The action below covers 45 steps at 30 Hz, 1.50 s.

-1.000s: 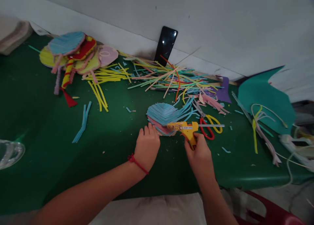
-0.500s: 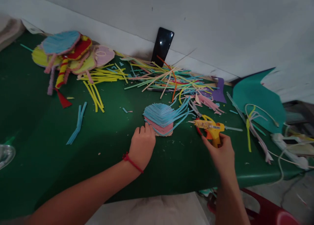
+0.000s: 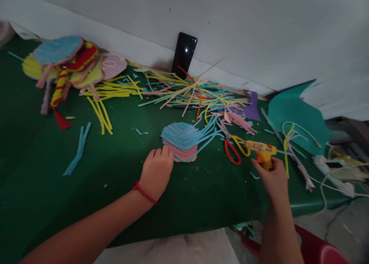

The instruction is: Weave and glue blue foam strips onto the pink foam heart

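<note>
A rounded craft panel (image 3: 182, 136), with pipe-cleaner-like strips in blue over pink, lies flat on the green tabletop. Loose blue strip ends (image 3: 209, 130) fan out from its right side. My left hand (image 3: 158, 171) grips the panel's lower left edge with curled fingers; the thumb is hidden. In my right hand (image 3: 272, 179) is a yellow hot glue gun (image 3: 263, 150), closed in the fingers by its handle, its nozzle pointing left. Scissors (image 3: 232, 152) with one red and one yellow handle loop lie between panel and gun, close to the nozzle.
Colourful strips (image 3: 187, 93) are heaped along the wall, where a phone (image 3: 184, 54) leans. Finished fan-shaped pieces (image 3: 59, 50) are stacked at the back left. To the right are a teal sheet (image 3: 300, 118), a power strip (image 3: 333, 175) and cables. Blue strips (image 3: 77, 152) lie left.
My right hand has carried the glue gun rightward, away from the panel, uncovering the scissors' handles. My left hand keeps its hold on the panel. The whole view has shifted slightly.
</note>
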### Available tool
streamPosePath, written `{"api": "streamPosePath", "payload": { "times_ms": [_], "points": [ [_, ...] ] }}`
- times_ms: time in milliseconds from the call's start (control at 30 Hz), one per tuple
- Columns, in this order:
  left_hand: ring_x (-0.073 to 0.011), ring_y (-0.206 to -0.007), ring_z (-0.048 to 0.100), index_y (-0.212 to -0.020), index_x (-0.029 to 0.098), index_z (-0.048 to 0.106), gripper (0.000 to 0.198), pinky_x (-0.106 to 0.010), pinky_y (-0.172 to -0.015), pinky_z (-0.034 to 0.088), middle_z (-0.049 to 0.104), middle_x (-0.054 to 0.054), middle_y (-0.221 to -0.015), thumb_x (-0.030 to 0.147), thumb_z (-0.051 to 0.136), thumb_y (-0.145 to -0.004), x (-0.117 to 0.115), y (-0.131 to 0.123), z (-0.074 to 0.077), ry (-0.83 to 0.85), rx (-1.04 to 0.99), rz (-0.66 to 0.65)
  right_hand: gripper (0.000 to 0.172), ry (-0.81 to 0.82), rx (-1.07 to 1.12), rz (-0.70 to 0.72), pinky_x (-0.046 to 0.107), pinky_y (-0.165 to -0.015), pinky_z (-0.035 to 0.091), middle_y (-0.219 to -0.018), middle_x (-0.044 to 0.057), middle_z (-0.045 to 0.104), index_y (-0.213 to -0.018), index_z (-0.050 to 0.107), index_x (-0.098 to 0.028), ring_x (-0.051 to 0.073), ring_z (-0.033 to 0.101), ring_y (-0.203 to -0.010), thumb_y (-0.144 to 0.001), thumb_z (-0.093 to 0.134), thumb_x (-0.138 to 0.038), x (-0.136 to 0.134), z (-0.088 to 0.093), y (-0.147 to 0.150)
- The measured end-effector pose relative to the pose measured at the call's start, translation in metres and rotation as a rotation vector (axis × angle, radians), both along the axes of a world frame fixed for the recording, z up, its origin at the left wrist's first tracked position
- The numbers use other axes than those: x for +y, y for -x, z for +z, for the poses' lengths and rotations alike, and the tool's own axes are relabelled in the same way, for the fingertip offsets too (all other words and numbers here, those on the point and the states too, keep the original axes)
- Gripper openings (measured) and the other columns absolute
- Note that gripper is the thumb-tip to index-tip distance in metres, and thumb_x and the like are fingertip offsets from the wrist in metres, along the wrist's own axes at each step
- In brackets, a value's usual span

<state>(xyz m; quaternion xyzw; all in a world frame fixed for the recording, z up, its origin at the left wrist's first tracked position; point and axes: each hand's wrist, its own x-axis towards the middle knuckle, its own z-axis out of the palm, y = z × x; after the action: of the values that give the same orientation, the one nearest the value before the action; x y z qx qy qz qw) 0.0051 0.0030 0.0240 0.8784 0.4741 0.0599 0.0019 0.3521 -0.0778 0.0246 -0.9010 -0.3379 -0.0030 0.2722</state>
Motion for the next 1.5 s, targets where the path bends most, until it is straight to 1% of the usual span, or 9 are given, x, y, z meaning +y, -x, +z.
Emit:
{"api": "streamPosePath", "payload": {
  "times_ms": [267,567,733,900,1000,1067,1233,1367,1500],
  "points": [
    [-0.0241,-0.083,0.059,-0.1,0.012,0.06,0.02,-0.035,-0.072,0.048,0.061,-0.011,-0.094,0.014,0.042,-0.091,0.003,-0.003,-0.001,-0.105,-0.043,-0.007,0.069,-0.08,0.142,0.082,0.035,-0.067,0.046,-0.088,0.005,0.061,-0.11,0.055,-0.015,0.021,0.056,-0.075,-0.058,0.069,-0.059,0.005,0.008,0.013],
    [-0.0237,-0.075,0.057,-0.087,0.013,0.062,0.02,-0.036,-0.065,0.046,0.06,-0.009,-0.085,0.012,0.042,-0.091,0.006,-0.001,-0.001,-0.067,-0.092,-0.079,0.057,0.15,0.031,0.038,0.042,-0.079,0.045,-0.1,0.015,0.063,-0.106,0.057,-0.012,0.029,0.058,-0.091,-0.059,0.067,-0.043,0.068,-0.01,-0.064],
    [-0.0234,-0.082,0.059,-0.092,0.014,0.064,0.024,-0.036,-0.072,0.046,0.061,-0.009,-0.09,0.021,0.041,-0.094,0.037,0.022,0.009,-0.023,-0.207,0.072,0.059,0.215,0.023,0.037,0.045,-0.076,0.044,-0.099,0.019,0.062,-0.107,0.057,-0.008,0.032,0.058,-0.091,-0.059,0.069,-0.041,0.08,-0.02,-0.076],
    [-0.0202,-0.083,0.061,-0.089,0.016,0.065,0.026,-0.033,-0.075,0.046,0.063,-0.006,-0.09,0.027,0.041,-0.094,0.06,0.037,0.01,0.134,-0.394,0.151,0.065,0.202,-0.182,0.072,0.05,-0.085,0.039,-0.116,0.028,0.052,-0.111,0.056,-0.007,0.041,0.048,-0.113,-0.068,0.064,-0.055,0.073,0.003,-0.054],
    [-0.0198,-0.082,0.061,-0.088,0.016,0.065,0.024,-0.033,-0.074,0.046,0.062,-0.006,-0.09,0.026,0.044,-0.092,0.062,0.038,0.008,0.216,-0.416,0.164,0.051,0.077,-0.351,0.284,0.046,-0.091,0.039,-0.113,0.023,0.056,-0.109,0.06,-0.013,0.036,0.049,-0.115,-0.08,0.053,-0.055,0.077,0.027,-0.019],
    [-0.0198,-0.081,0.06,-0.088,0.016,0.065,0.021,-0.033,-0.074,0.046,0.062,-0.005,-0.089,0.024,0.046,-0.091,0.061,0.036,0.004,0.25,-0.4,0.176,0.04,0.039,-0.211,0.424,0.041,-0.08,0.045,-0.102,0.015,0.063,-0.097,0.064,-0.018,0.026,0.061,-0.087,-0.082,0.052,-0.053,0.085,0.035,0.01],
    [-0.0195,-0.08,0.059,-0.088,0.016,0.065,0.018,-0.032,-0.072,0.045,0.06,-0.005,-0.087,0.024,0.048,-0.09,0.063,0.034,-0.006,0.326,-0.371,0.215,0.044,0.168,0.373,0.623,0.027,-0.048,0.043,-0.065,0.003,0.063,-0.081,0.064,-0.019,0.016,0.058,-0.055,-0.073,0.057,-0.062,0.102,0.02,0.068],
    [-0.0178,-0.08,0.058,-0.087,0.016,0.064,0.015,-0.031,-0.073,0.044,0.06,-0.003,-0.086,0.023,0.05,-0.089,0.065,0.032,-0.007,0.389,-0.415,0.241,0.048,0.272,0.683,0.632,0.021,-0.035,0.037,-0.056,0.0,0.059,-0.078,0.06,-0.017,0.011,0.051,-0.043,-0.073,0.059,-0.065,0.099,-0.001,0.078],
    [-0.0154,-0.076,0.058,-0.085,0.017,0.064,0.013,-0.029,-0.069,0.044,0.061,-0.002,-0.084,0.023,0.053,-0.088,0.063,0.03,-0.005,0.434,-0.452,0.265,0.053,0.214,0.887,0.51,0.02,-0.032,0.038,-0.053,0.001,0.061,-0.089,0.058,-0.015,0.013,0.054,-0.041,-0.068,0.066,-0.062,0.096,-0.01,0.073]
  ]
}}
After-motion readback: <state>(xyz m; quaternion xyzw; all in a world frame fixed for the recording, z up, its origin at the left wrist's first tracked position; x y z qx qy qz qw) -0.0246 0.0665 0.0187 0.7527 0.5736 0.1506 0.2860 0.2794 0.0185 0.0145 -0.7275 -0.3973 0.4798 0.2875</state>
